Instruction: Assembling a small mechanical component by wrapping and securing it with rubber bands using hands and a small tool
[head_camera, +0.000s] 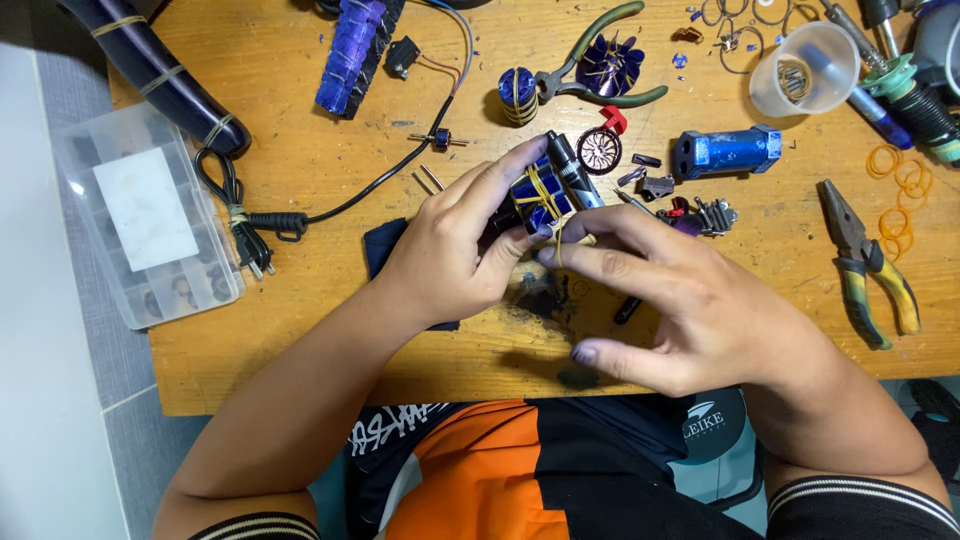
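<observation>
Right hand (690, 310) pinches yellow rubber band (557, 240) on blue foil-wrapped block (538, 195) clamped in left hand (455, 250); overstretched band could snap, scattering small metal bits (640, 180) off wooden desk (320, 330)

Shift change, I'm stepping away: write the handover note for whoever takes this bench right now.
Left hand: grips the small blue block wrapped in yellow rubber bands, held above the wooden table.
Right hand: fingertips pinch a yellow rubber band at the block's lower edge.
Nearby: a second banded blue block beside green-handled pliers, blue cylinder, loose rubber bands, yellow-handled pliers.
Done: several bands are on the block.
Left: the pinched band is not yet seated.
</observation>
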